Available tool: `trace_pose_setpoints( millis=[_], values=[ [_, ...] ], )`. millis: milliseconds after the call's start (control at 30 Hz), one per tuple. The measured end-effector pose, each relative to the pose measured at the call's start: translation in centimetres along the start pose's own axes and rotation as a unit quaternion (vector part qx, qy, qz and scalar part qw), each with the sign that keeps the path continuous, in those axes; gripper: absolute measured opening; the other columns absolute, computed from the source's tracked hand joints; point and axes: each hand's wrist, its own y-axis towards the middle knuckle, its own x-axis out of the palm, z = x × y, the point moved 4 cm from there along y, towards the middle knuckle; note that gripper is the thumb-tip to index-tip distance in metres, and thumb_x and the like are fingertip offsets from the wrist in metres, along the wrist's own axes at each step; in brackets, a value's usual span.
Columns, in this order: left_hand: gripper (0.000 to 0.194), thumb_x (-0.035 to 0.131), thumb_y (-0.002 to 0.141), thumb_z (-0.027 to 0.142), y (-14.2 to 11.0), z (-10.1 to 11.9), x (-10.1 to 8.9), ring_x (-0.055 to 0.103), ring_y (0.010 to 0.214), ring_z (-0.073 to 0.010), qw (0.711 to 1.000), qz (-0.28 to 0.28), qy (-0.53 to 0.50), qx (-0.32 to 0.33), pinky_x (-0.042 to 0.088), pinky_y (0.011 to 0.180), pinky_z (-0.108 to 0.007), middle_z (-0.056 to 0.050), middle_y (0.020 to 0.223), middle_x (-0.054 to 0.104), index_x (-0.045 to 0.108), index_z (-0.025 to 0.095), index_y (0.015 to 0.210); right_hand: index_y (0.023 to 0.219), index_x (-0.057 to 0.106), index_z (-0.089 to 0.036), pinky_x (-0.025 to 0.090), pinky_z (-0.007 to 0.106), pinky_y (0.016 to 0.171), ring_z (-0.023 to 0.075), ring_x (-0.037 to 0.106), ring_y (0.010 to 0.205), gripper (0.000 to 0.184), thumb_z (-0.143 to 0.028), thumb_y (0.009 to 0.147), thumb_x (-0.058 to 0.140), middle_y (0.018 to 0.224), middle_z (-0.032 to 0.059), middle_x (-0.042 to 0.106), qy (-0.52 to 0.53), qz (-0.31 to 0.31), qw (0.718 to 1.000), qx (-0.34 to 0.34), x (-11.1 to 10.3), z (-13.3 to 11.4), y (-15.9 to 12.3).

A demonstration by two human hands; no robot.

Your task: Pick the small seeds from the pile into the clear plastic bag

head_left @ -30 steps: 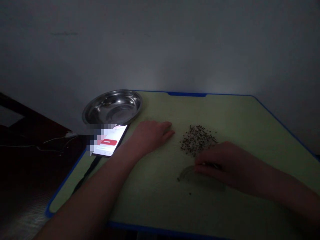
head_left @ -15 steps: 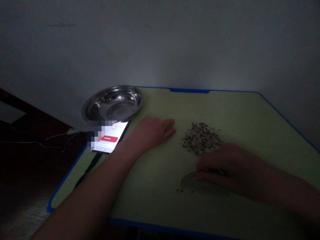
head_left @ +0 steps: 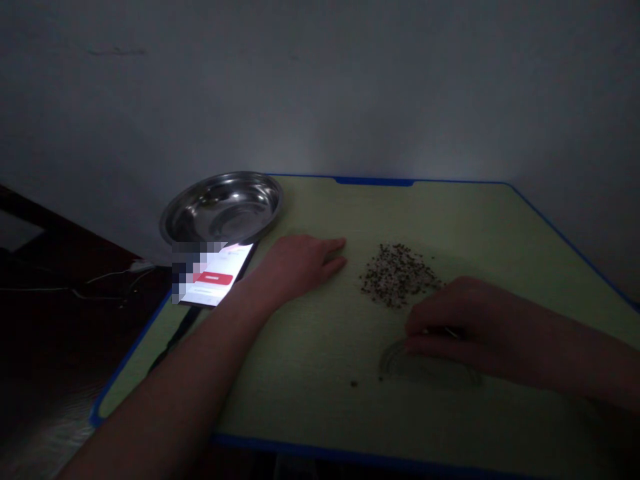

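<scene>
My left hand (head_left: pixel 303 267) lies palm down on the green tabletop (head_left: pixel 320 373), fingers stretched out toward a pile of mixed dark and pale grains (head_left: pixel 399 277), not touching it. At the near right side of that pile, my right hand (head_left: pixel 475 330) is closed in a pinch on a clear round dish (head_left: pixel 430 371). The dish's curved rim shows faintly below my fingers; its exact kind and contents are hard to make out in the dim light. A few stray dark grains (head_left: pixel 354 384) lie left of the dish.
A shiny steel basin (head_left: pixel 223 208) stands at the back left corner. A lit phone (head_left: pixel 217 277) lies in front of it, beside my left forearm, with a dark strap (head_left: pixel 175 340) below. The table has a blue edge (head_left: pixel 375 181) and meets a grey wall (head_left: pixel 320 87).
My right hand and the clear dish have moved a little to the right. Fewer stray grains show beside the dish. My left hand stays in place; the whole view has shifted slightly.
</scene>
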Motion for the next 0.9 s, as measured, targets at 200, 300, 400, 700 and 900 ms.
trace_pose_setpoints(
  millis=[200, 300, 400, 700, 900],
  values=[
    [0.051, 0.038, 0.094, 0.056, 0.0, -0.1, 0.1, 0.065, 0.084, -0.025, 1.0, 0.01, -0.015, 0.006, 0.043, 0.072, -0.034, -0.008, 0.099, 0.073, 0.055, 0.033, 0.135, 0.075, 0.07, -0.025, 0.034, 0.025, 0.052, 0.0104, 0.056, 0.053, 0.024, -0.037, 0.093, 0.058, 0.06, -0.0035, 0.064, -0.008, 0.0, 1.0, -0.015, 0.4, -0.2, 0.1],
    [0.051, 0.037, 0.094, 0.055, 0.1, -0.1, 0.1, 0.066, 0.085, -0.0252, 1.0, 0.007, -0.007, 0.005, 0.043, 0.07, -0.034, -0.008, 0.1, 0.074, 0.054, 0.034, 0.137, 0.074, 0.069, -0.024, 0.035, 0.023, 0.052, 0.0095, 0.056, 0.052, 0.027, -0.038, 0.094, 0.057, 0.059, -0.0042, 0.063, 0.005, 0.003, 1.0, -0.016, 0.2, -0.2, 0.1],
    [0.05, 0.036, 0.094, 0.054, 0.1, -0.1, 0.0, 0.066, 0.085, -0.025, 1.0, 0.008, 0.001, 0.005, 0.043, 0.069, -0.033, -0.008, 0.101, 0.074, 0.054, 0.034, 0.137, 0.075, 0.07, -0.025, 0.036, 0.023, 0.052, 0.0096, 0.057, 0.053, 0.027, -0.039, 0.094, 0.057, 0.059, -0.0047, 0.063, 0.024, -0.003, 1.0, -0.011, 0.1, -0.3, -0.1],
    [0.046, 0.038, 0.094, 0.05, 0.0, 0.0, -0.4, 0.066, 0.086, -0.0228, 1.0, 0.01, -0.029, 0.006, 0.044, 0.071, -0.031, -0.007, 0.103, 0.074, 0.061, 0.032, 0.13, 0.073, 0.067, -0.023, 0.035, 0.024, 0.051, 0.0098, 0.055, 0.053, 0.031, -0.041, 0.094, 0.054, 0.06, -0.0038, 0.062, 0.016, -0.002, 1.0, 0.016, 0.0, 0.6, 0.2],
    [0.041, 0.04, 0.094, 0.046, 0.0, 0.2, -0.9, 0.066, 0.077, -0.0209, 0.998, 0.021, -0.056, 0.016, 0.04, 0.064, -0.03, -0.007, 0.09, 0.075, 0.074, 0.026, 0.106, 0.071, 0.065, -0.021, 0.033, 0.023, 0.052, 0.0095, 0.053, 0.052, 0.031, -0.037, 0.095, 0.053, 0.058, -0.0034, 0.059, -0.006, 0.069, 0.998, -0.003, 0.3, -0.8, 0.9]
  ],
)
